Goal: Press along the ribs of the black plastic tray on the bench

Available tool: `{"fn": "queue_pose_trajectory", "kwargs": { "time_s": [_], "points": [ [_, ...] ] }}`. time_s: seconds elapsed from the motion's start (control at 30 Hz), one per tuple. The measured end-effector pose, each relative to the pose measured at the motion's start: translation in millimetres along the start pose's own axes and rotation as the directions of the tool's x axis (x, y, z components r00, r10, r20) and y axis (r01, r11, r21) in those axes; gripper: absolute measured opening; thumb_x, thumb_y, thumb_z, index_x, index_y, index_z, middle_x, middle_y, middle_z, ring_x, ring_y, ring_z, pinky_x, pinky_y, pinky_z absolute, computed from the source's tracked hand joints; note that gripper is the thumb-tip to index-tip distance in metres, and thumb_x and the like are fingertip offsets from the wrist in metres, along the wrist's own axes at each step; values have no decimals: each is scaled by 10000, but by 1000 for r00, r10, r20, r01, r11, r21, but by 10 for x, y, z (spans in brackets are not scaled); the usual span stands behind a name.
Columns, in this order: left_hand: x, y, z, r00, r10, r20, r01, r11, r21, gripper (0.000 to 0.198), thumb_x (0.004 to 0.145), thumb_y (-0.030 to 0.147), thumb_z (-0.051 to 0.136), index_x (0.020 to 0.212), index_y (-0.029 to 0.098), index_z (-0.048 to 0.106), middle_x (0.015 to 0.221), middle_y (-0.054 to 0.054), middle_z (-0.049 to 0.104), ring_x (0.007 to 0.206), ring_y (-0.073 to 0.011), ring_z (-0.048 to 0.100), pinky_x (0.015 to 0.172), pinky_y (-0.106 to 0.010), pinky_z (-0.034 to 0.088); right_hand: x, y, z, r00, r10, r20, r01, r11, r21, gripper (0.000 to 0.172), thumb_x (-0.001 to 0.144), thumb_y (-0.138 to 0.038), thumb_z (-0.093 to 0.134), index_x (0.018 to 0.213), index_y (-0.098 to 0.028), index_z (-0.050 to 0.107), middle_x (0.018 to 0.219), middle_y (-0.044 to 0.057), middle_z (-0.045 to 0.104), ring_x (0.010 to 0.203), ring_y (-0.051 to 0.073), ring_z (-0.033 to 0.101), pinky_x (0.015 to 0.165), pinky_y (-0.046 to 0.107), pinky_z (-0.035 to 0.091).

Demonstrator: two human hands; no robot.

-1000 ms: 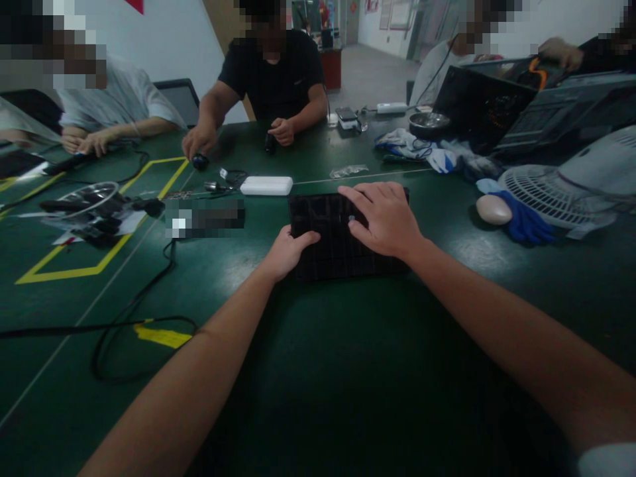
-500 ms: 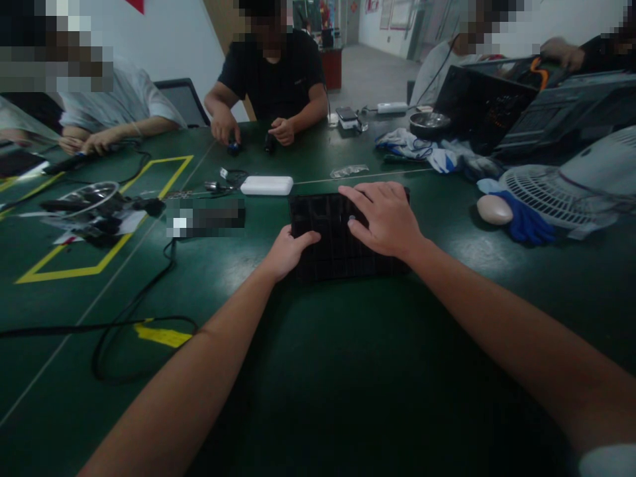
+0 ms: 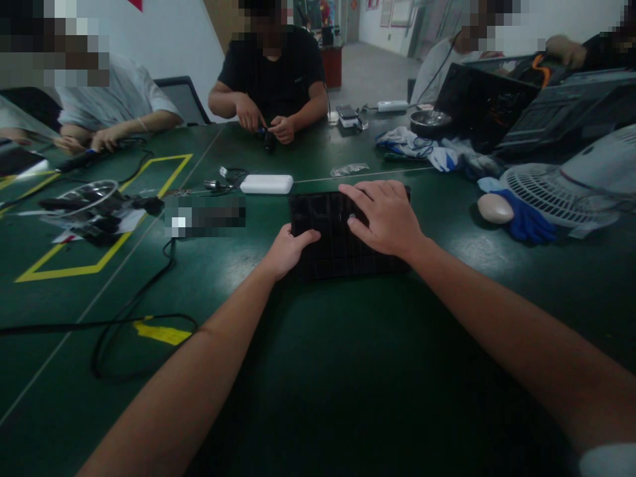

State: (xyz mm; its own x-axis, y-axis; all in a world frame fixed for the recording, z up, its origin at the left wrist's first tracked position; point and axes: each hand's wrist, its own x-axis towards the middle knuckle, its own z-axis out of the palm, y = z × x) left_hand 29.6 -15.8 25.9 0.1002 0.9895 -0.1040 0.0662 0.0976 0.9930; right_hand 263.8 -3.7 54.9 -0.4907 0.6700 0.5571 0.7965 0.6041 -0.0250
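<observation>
A black tray with small compartments [image 3: 322, 225] lies flat on the green table [image 3: 348, 371] in front of me. My left hand [image 3: 288, 250] grips the tray's near left corner, thumb on top and fingers curled under the edge. My right hand [image 3: 385, 218] rests palm down on the tray's right half with its fingers stretched out flat. A tiny pale part shows at the tip of one right finger; I cannot make out what it is.
A white box [image 3: 266, 183] lies beyond the tray, a black cable [image 3: 134, 311] loops at the left beside yellow tape [image 3: 99, 265]. A white fan [image 3: 561, 192], a blue glove [image 3: 527, 222] and a pale oval object [image 3: 494, 208] sit at the right. Other people work across the table.
My hands and the tray stay put. The person in black opposite has drawn one hand back from the table's middle to the other hand.
</observation>
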Motion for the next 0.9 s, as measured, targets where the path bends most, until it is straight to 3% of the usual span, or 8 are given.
{"fn": "queue_pose_trajectory", "kwargs": {
  "time_s": [0.57,0.9],
  "points": [
    [0,4,-8,1000,8,2,-8,1000,2,343,652,353,780,930,161,719,963,-84,744,871,-255,686,880,-427,556,4,5,2,1000,2,0,-2,1000,2,573,980,-474,413,1485,-210,476,1314,113,616,1164,320,507,1004,474,297],
    [-24,32,14,1000,4,7,-4,1000,-8,360,646,362,777,919,142,692,934,-99,728,857,-258,676,851,-422,541,2,10,7,1000,-8,-1,8,1000,-3,584,944,-407,443,1487,-195,472,1318,118,607,1164,313,499,1007,463,294]
  ]
}}
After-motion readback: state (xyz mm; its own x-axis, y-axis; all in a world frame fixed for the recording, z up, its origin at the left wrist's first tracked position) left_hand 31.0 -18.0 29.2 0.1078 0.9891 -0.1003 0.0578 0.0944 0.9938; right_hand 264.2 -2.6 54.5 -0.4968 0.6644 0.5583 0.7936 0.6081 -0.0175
